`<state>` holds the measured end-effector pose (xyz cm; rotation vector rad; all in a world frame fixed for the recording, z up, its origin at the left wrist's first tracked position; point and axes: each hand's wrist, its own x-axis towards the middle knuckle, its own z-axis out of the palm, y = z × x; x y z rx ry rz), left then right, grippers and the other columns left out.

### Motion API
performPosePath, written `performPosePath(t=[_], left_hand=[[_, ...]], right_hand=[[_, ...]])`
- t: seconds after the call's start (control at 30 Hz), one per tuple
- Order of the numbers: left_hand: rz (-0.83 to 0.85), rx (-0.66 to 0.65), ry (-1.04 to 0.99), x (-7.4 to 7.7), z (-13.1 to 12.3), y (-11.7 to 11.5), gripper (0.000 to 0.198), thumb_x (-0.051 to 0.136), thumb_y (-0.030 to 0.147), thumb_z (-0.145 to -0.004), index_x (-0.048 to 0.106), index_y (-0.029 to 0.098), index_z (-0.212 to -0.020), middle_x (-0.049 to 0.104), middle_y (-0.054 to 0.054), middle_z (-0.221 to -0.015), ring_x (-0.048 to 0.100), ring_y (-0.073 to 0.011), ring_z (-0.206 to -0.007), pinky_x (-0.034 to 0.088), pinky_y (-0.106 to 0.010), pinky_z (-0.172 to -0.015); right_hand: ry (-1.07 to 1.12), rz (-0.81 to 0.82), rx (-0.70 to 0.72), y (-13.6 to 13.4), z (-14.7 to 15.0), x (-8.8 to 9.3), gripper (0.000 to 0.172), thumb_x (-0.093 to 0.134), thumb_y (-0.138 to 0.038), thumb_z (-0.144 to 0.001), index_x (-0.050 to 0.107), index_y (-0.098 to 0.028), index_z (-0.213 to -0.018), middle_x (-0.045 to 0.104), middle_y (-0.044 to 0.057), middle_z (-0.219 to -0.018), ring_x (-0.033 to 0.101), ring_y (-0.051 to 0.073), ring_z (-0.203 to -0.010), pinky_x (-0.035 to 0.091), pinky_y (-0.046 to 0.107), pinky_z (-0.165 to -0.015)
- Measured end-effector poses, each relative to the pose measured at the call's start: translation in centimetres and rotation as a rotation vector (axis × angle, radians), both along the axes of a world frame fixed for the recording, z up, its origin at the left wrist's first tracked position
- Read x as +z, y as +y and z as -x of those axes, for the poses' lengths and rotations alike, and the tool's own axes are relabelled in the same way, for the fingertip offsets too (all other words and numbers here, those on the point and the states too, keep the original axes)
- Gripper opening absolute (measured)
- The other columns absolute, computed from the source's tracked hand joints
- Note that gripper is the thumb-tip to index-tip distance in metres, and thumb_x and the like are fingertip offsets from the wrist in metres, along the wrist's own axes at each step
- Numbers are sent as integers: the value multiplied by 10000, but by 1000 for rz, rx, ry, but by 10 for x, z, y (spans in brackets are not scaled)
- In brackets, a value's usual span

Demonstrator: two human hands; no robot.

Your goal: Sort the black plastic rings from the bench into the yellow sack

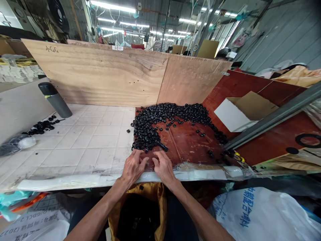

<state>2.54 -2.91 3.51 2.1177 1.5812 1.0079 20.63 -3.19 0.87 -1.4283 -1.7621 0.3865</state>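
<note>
Red-brown wooden board (187,142) bearing curved heap of small black plastic pieces (170,111). Left hand (133,165), right hand (164,165): half-curled, thumbs parted from fingers, nothing visibly held. Short black plastic row (163,146) just beyond right hand, nearer one; long axis slants far-left to near-right.

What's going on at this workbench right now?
A person's left hand and right hand are at the near edge of the workbench, close to a heap of small black parts on a reddish-brown board. Whether either holds a part is unclear. Below, a yellow-brown sack gapes open.
</note>
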Motion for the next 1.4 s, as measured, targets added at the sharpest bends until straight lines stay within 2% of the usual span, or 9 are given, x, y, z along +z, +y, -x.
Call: performPosePath(t=[0.1, 0.2, 0.33, 0.5, 0.63, 0.8, 1.0, 1.2, 1.4], left_hand=[[54, 86, 178, -9, -29, 37, 223, 597, 193, -937, 640, 159, -1153, 726, -117, -1080, 730, -235, -856, 551, -317, -725], [112, 89, 222, -16, -36, 51, 225, 549, 120, -933, 672, 167, -1116, 762, -105, -1049, 744, -244, -883, 540, -315, -732], [95, 85, 27, -24, -18, 46, 154, 595, 172, -931, 720, 208, -1011, 790, -51, -950, 748, -218, -858, 559, -322, -810], [-103, 27, -135, -29, 7, 21, 235, 501, 115, -917, 694, 208, -1014, 751, -48, -1021, 724, -178, -913, 572, -297, -859], [-45, 33, -83, -28, 9, 11, 259, 527, 88, -864, 656, 213, -1050, 707, -26, -980, 689, -153, -777, 571, -272, -753], [32, 1, 39, -30, 2, 19, 337, 700, 197, -844, 625, 213, -1172, 680, -63, -1118, 708, -205, -874, 586, -323, -789], [23, -62, 95, -29, -1, 25, 191, 606, 139, -887, 667, 199, -1058, 711, -61, -1011, 706, -206, -874, 570, -321, -802], [49, -72, -45, -29, 3, 23, 206, 636, 135, -823, 667, 192, -1019, 717, -35, -906, 704, -192, -804, 577, -322, -789], [224, -137, -515, -32, 5, 25, 177, 651, 200, -852, 636, 183, -1028, 730, -51, -1018, 726, -162, -862, 603, -295, -802]], right_hand=[[-128, -20, -4, 41, -2, -8, 354, 543, -103, -858, 674, -188, -1175, 672, 126, -1073, 665, 262, -978, 549, 370, -882], [-194, 13, -3, 53, 1, -15, 316, 556, -119, -899, 684, -195, -1177, 669, 116, -1066, 665, 252, -941, 548, 347, -844], [-202, 14, 0, 49, 2, -15, 229, 596, -125, -882, 686, -216, -1072, 658, 94, -1058, 657, 240, -939, 533, 320, -815], [-62, 10, 74, 45, -3, -12, 198, 592, -130, -876, 659, -208, -1045, 716, 76, -1007, 670, 238, -946, 513, 327, -854], [55, 49, 73, 42, -6, -9, 192, 597, -183, -897, 680, -205, -1070, 730, 58, -941, 667, 214, -833, 510, 314, -790], [105, 55, 142, 41, -6, -2, 217, 583, -176, -890, 713, -211, -1060, 724, 77, -1045, 667, 211, -901, 518, 301, -765], [132, 79, 263, 39, -5, 0, 284, 577, -128, -856, 735, -206, -1079, 707, 81, -1068, 656, 209, -928, 516, 294, -740], [225, 122, 284, 37, -6, 3, 172, 645, -194, -855, 712, -203, -1012, 688, 45, -980, 640, 177, -829, 514, 275, -713], [323, 149, 365, 39, -5, 1, 186, 645, -209, -865, 760, -220, -1011, 740, 71, -1074, 690, 214, -996, 551, 326, -837]])
